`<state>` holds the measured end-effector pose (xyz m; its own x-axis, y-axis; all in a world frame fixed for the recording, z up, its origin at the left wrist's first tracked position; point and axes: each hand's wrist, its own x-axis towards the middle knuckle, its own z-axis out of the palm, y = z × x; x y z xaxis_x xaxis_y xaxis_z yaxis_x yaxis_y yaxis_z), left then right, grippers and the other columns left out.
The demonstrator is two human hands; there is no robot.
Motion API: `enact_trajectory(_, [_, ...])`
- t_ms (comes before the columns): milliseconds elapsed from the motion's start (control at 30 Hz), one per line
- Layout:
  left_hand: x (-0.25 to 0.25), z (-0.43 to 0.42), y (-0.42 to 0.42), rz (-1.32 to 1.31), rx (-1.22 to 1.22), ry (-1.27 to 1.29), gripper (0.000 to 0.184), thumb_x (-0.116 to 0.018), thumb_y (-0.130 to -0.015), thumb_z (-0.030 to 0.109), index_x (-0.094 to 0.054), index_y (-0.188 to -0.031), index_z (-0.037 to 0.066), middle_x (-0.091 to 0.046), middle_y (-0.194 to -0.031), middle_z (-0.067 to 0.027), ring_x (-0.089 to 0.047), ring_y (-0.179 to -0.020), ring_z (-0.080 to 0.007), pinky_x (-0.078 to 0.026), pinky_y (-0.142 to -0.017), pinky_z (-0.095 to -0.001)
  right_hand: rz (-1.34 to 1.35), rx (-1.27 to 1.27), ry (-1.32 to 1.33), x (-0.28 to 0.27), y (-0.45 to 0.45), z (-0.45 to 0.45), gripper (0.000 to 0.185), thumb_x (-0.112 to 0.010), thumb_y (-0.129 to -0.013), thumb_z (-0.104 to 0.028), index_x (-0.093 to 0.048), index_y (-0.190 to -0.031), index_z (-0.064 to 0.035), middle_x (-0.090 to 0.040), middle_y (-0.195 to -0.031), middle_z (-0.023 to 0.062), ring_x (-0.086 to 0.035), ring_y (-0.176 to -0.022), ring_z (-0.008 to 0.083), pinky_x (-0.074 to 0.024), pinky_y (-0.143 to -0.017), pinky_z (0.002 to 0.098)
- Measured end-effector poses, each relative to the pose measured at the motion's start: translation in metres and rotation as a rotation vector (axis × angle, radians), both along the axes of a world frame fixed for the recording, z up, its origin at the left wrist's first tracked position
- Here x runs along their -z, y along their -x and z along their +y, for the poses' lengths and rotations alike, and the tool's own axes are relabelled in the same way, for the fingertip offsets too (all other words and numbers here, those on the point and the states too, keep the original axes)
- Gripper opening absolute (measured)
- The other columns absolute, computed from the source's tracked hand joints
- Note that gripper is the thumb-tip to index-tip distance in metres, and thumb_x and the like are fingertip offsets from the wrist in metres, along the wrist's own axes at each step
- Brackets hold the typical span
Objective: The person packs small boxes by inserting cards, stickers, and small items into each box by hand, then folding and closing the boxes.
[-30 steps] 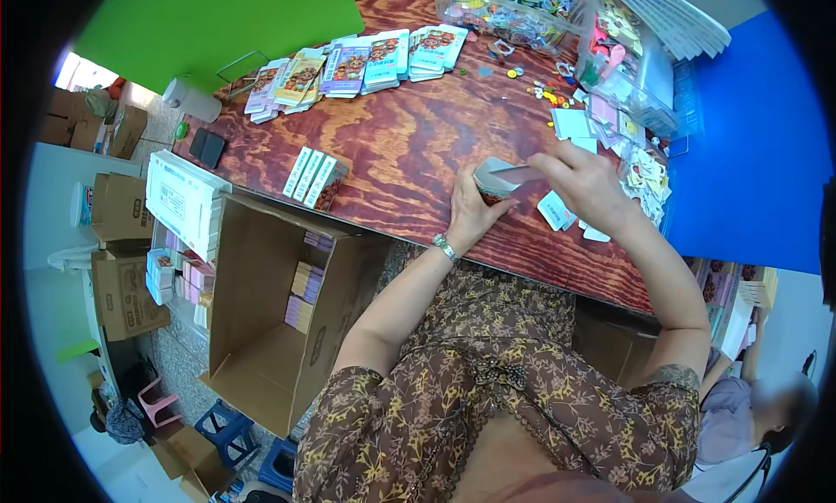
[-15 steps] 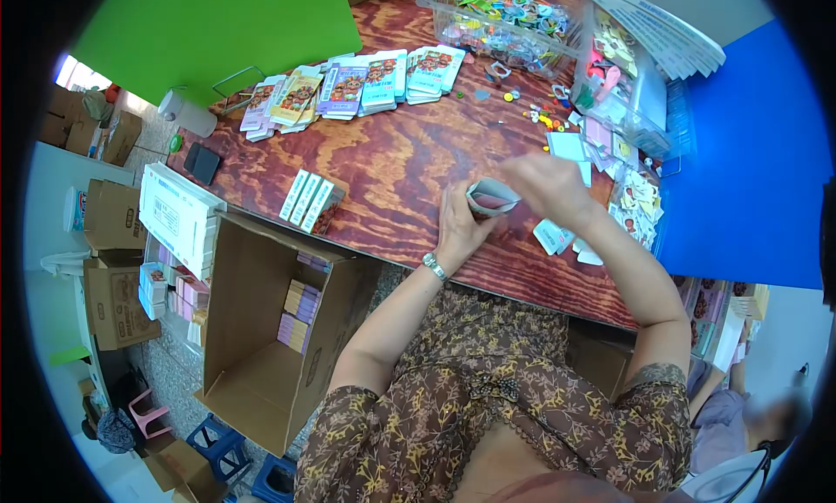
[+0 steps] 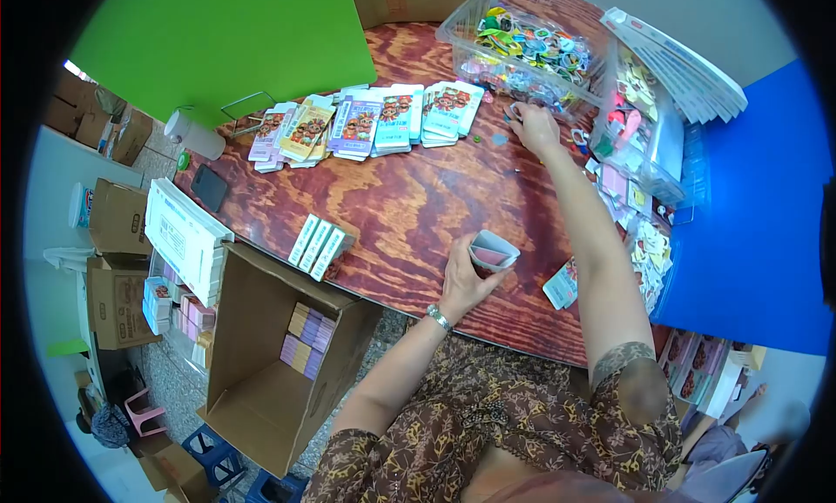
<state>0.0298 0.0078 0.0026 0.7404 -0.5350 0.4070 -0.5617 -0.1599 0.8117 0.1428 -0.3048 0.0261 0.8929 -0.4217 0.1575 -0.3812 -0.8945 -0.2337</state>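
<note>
A red-grained bench (image 3: 418, 198) spans mid-frame; green panel (image 3: 226, 50) upper left, carton (image 3: 248, 337) lower left. At centre the left hand (image 3: 468, 281) grips a small open box (image 3: 496, 239); the right hand (image 3: 531, 127), upper right, curls near a clear tub (image 3: 522, 79), its hold unclear.

The person wore a brown, short-sleeved floral dress (image 3: 540, 416).
Yellow sprigs patterned the fabric and sleeves (image 3: 348, 459); a silvery, banded watch (image 3: 438, 317) circled the left wrist (image 3: 450, 303).

From my remote seat, I see card stacks (image 3: 355, 124) behind three boxes (image 3: 320, 247) on the surface (image 3: 409, 207), left of the tub (image 3: 465, 22).
</note>
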Motion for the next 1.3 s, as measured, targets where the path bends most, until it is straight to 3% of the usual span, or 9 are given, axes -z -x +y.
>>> enact_trajectory(100, [-0.001,0.002,0.000,0.014,0.004,-0.006,0.083,-0.093,-0.068,0.028,-0.043,-0.129,0.000,-0.058,-0.110,-0.0190,-0.065,-0.094,-0.0326,-0.054,-0.080,-0.0419,0.174,0.046,0.063,0.006,-0.005,0.002,0.021,-0.053,-0.095,-0.016,-0.064,-0.110,-0.0083,-0.070,-0.110,0.0130,-0.065,-0.105,0.0323,-0.0560,-0.084,0.0458])
enact_trajectory(200, [0.000,0.000,0.000,-0.007,0.002,-0.001,0.082,-0.092,-0.068,0.026,-0.043,-0.128,0.000,-0.058,-0.111,-0.0186,-0.064,-0.095,-0.0327,-0.054,-0.081,-0.0418,0.115,-0.041,0.170,0.014,0.000,0.004,0.020,-0.049,-0.096,-0.013,-0.063,-0.108,-0.0072,-0.070,-0.109,0.0124,-0.064,-0.103,0.0337,-0.0559,-0.085,0.0455])
enact_trajectory(600, [0.001,0.000,0.000,-0.029,0.004,0.007,0.081,-0.091,-0.070,0.028,-0.044,-0.129,-0.001,-0.058,-0.114,-0.0183,-0.062,-0.100,-0.0333,-0.053,-0.085,-0.0427,0.141,-0.165,0.268,0.024,0.021,0.002,0.016,-0.057,-0.088,-0.008,-0.059,-0.101,0.0000,-0.069,-0.098,0.0168,-0.067,-0.093,0.0364,-0.0550,-0.080,0.0454])
enact_trajectory(700, [0.004,-0.001,0.000,-0.040,0.005,0.005,0.081,-0.091,-0.070,0.029,-0.044,-0.129,-0.001,-0.057,-0.114,-0.0183,-0.061,-0.102,-0.0331,-0.052,-0.086,-0.0425,0.033,-0.165,-0.217,-0.007,0.046,0.009,0.025,-0.064,-0.081,-0.007,-0.060,-0.105,0.0009,-0.069,-0.096,0.0175,-0.068,-0.089,0.0357,-0.0541,-0.076,0.0452])
enact_trajectory(800, [0.007,0.000,0.000,-0.030,0.016,0.005,0.081,-0.091,-0.070,0.030,-0.044,-0.129,-0.001,-0.057,-0.114,-0.0181,-0.060,-0.103,-0.0330,-0.052,-0.086,-0.0425,-0.087,-0.196,-1.092,-0.024,0.071,0.015,0.038,-0.067,-0.083,-0.008,-0.057,-0.120,-0.0003,-0.067,-0.097,0.0053,-0.066,-0.085,0.0144,-0.0531,-0.073,0.0303])
enact_trajectory(1000, [-0.001,-0.001,0.002,-0.010,-0.017,0.005,0.084,-0.092,-0.068,0.030,-0.043,-0.129,0.000,-0.057,-0.112,-0.0183,-0.061,-0.102,-0.0344,-0.051,-0.085,-0.0430,0.097,-0.285,-1.313,-0.114,0.132,0.088,0.043,-0.070,-0.083,-0.005,-0.055,-0.124,0.0000,-0.064,-0.096,0.0003,-0.061,-0.088,0.0075,-0.0514,-0.075,0.0255])
enact_trajectory(1033, [-0.007,-0.001,0.004,0.055,0.006,0.023,0.079,-0.090,-0.067,0.023,-0.043,-0.127,0.001,-0.055,-0.112,-0.0202,-0.056,-0.106,-0.0385,-0.048,-0.089,-0.0458,0.087,-0.324,-1.349,-0.117,0.138,0.095,0.043,-0.071,-0.083,-0.004,-0.056,-0.124,0.0003,-0.063,-0.095,-0.0001,-0.060,-0.085,0.0072,-0.0506,-0.074,0.0251])
enact_trajectory(1167, [-0.009,-0.006,0.007,0.005,-0.037,-0.064,0.077,-0.090,-0.066,0.020,-0.044,-0.125,0.002,-0.055,-0.111,-0.0206,-0.054,-0.104,-0.0393,-0.047,-0.089,-0.0467,0.240,-0.421,-1.307,-0.123,0.148,0.110,0.042,-0.070,-0.081,-0.004,-0.058,-0.121,-0.0001,-0.061,-0.090,-0.0005,-0.058,-0.082,0.0072,-0.0493,-0.073,0.0239])
enact_trajectory(1300, [-0.015,-0.007,0.009,-0.031,-0.052,-0.091,0.076,-0.089,-0.066,0.020,-0.044,-0.125,0.002,-0.055,-0.109,-0.0202,-0.055,-0.102,-0.0393,-0.047,-0.087,-0.0470,0.319,-0.542,-1.007,-0.118,0.150,0.120,0.044,-0.066,-0.077,-0.004,-0.058,-0.120,-0.0030,-0.064,-0.083,0.0018,-0.061,-0.078,0.0102,-0.0500,-0.070,0.0276])
